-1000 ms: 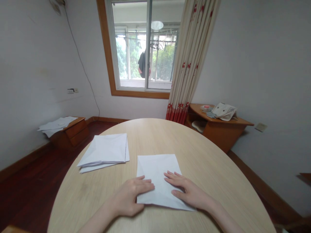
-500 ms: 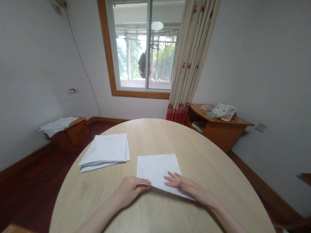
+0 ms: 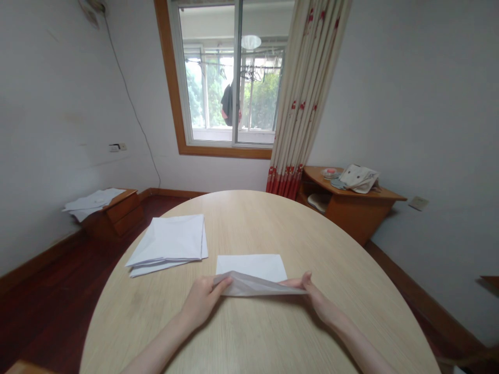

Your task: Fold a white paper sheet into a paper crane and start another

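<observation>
A sheet of white paper [image 3: 253, 263] lies in front of me on the round wooden table [image 3: 253, 218]. Its near edge is lifted and curls up, showing a greyish shaded side. My left hand [image 3: 205, 298] pinches the near left part of this raised edge, thumb on the side facing me. At the right end, my right hand [image 3: 314, 298] has its fingers stretched out behind the raised edge, partly hidden by it. Its thumb points up, apart from the fingers. To the left rests a stack of folded white paper [image 3: 169, 239], touched by neither hand.
Behind the table stand a low wooden cabinet [image 3: 125, 210] with papers on top and, at the right, a corner cabinet [image 3: 351, 213] carrying a cloth bag [image 3: 358, 178]. A curtain [image 3: 304, 104] hangs beside the window [image 3: 230, 78].
The near edge of the paper has risen and tilted up. My right hand has gone from lying flat on the paper to the raised edge's right end, thumb lifted. My left hand still grips the paper.
</observation>
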Demonstrator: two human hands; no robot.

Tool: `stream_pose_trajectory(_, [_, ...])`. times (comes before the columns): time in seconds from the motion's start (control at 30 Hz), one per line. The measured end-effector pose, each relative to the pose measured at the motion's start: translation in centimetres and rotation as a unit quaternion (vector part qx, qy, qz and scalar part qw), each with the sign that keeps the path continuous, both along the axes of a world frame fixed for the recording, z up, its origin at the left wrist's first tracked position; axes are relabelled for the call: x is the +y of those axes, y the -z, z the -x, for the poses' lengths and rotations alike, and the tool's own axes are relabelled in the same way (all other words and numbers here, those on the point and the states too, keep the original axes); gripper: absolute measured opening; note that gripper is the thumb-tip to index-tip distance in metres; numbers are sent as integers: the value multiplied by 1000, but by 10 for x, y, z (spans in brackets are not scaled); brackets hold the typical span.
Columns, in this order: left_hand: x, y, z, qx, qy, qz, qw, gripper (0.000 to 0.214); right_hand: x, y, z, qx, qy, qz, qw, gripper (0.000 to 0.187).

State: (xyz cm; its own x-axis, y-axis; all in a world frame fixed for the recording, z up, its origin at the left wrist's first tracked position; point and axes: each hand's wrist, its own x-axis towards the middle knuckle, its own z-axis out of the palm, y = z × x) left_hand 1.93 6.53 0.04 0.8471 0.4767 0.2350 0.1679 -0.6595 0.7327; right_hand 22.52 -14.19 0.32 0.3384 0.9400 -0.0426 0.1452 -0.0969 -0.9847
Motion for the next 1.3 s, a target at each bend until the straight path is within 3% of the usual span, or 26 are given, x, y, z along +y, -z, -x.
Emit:
stream_pose_trajectory(0.17, [1,2,-2,16,-59,-23,998,48,6,4,1,82,9,-36,996,104])
stream_pose_trajectory(0.37, [0,-1,-2,44,-81,-27,995,45,11,-1,7,-15,47,-10,999,63])
stream_pose_trajectory(0.5, [0,-2,-3,47,-76,-5,996,36,15,7,8,-16,89,-16,996,52])
stream_pose_trajectory(0.67, [1,3,-3,37,-77,8,996,72,16,11,8,-42,118,-40,991,46])
stream_pose_trajectory(0.83, [0,6,-5,52,-62,19,997,77,17,14,9,-124,149,-37,980,50])
stream_pose_trajectory(1.03, [-4,2,-5,122,-82,-64,987,77,16,20,8,-222,167,29,960,67])
stream_pose_trajectory(1.3, [-1,16,-5,-18,-53,-193,980,83,17,28,8,-370,180,18,911,65])
